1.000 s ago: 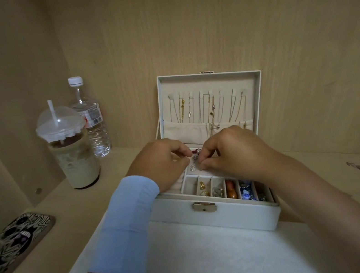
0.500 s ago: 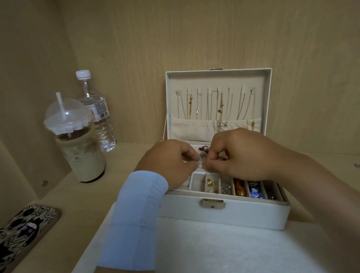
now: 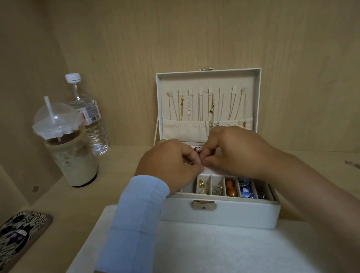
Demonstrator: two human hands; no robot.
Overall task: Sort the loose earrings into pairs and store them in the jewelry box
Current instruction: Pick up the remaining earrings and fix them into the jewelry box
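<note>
Since half a second ago the two sets of fingertips have drawn together until they touch, closing the small gap between them; the hands otherwise sit over the same spot at the centre of the frame. The left hand (image 3: 169,162), a pale blue sleeve (image 3: 136,223) on its wrist, and the right hand (image 3: 236,148) both have curled fingers, thumb and forefinger pinching a small piece that the fingertips hide. They are over the rear part of the jewelry box (image 3: 236,215), a white case at the far edge of a white mat (image 3: 220,261) on the worktop (image 3: 112,165). Its lid (image 3: 207,78) stands upright, with thin chains (image 3: 204,105) hanging inside. The front row of compartments holds earrings (image 3: 201,186): gold, then silver, orange, blue and dark. A red and pearly bead (image 3: 197,149) shows between the hands. The box and the iced drink (image 3: 67,146) at left lie as before.
</note>
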